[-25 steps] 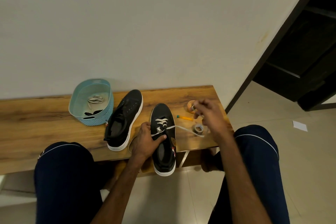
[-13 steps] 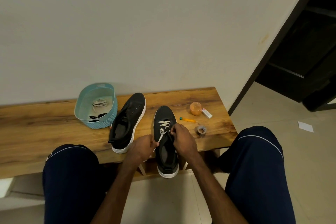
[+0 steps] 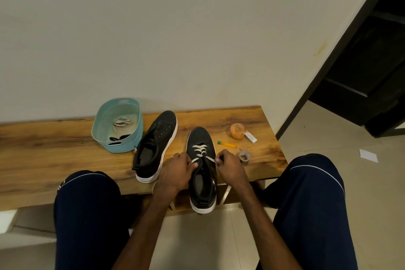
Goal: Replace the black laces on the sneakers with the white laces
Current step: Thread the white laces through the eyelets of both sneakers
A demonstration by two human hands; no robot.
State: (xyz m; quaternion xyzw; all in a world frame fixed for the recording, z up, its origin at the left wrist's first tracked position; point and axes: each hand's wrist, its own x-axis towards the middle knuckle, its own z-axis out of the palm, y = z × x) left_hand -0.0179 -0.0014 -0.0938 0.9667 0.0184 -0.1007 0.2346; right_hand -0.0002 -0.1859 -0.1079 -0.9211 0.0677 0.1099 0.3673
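Two black sneakers with white soles lie on a wooden bench (image 3: 43, 151). The right sneaker (image 3: 200, 138) hangs with its heel over the bench's front edge and has a white lace (image 3: 199, 148) threaded through its front eyelets. My left hand (image 3: 177, 171) pinches the lace end on the shoe's left side. My right hand (image 3: 229, 165) pinches the other lace end on its right side. The left sneaker (image 3: 156, 142) stands unlaced beside it. A teal basket (image 3: 122, 142) at the back left holds another white lace (image 3: 121, 121) and a black lace (image 3: 118, 137).
On the bench to the right of the shoes lie an orange cup (image 3: 237, 130), a small white box (image 3: 250, 137), an orange pen (image 3: 228, 144) and a tape roll (image 3: 244, 156). My knees flank the bench's front edge. A wall rises behind; a dark doorway stands at right.
My right hand came back from the far right of the bench to the sneaker and took the right lace end. My left hand shifted up to pinch the left lace end.
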